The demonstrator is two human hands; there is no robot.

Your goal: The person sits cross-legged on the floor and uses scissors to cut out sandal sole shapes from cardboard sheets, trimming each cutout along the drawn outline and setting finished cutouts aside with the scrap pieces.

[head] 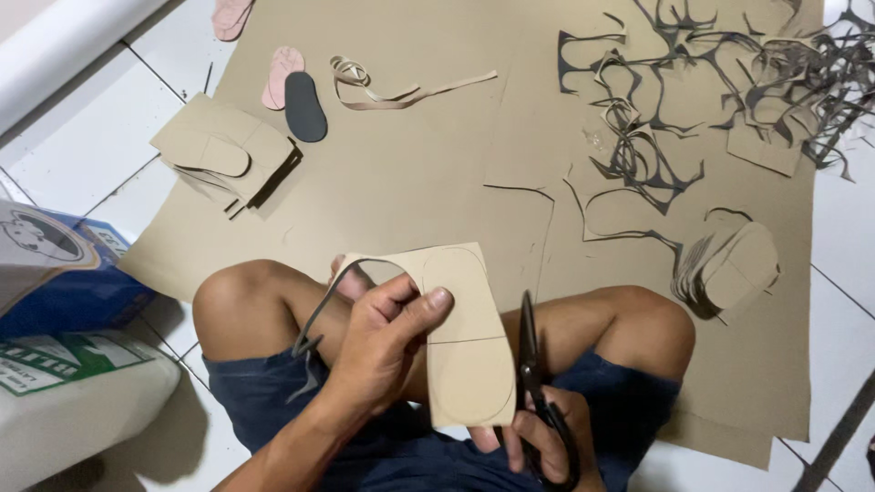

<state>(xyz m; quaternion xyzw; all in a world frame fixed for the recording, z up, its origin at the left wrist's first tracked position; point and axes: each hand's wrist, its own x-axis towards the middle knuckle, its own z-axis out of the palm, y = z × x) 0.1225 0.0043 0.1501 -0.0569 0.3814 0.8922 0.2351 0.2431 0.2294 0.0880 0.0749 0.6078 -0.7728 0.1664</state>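
Pinched between my left hand (pixel 387 342) thumb and fingers, a tan cardboard piece (pixel 460 333) with traced oval outlines sits above my lap, over the large cardboard sheet (pixel 410 173). Closed around black scissors (pixel 538 383), my right hand (pixel 547 442) holds the blades upright beside its right edge.

Matt tan card piece (pixel 465 319), dark metal scissors (pixel 531 364), glossy floor tiles (pixel 82 118).
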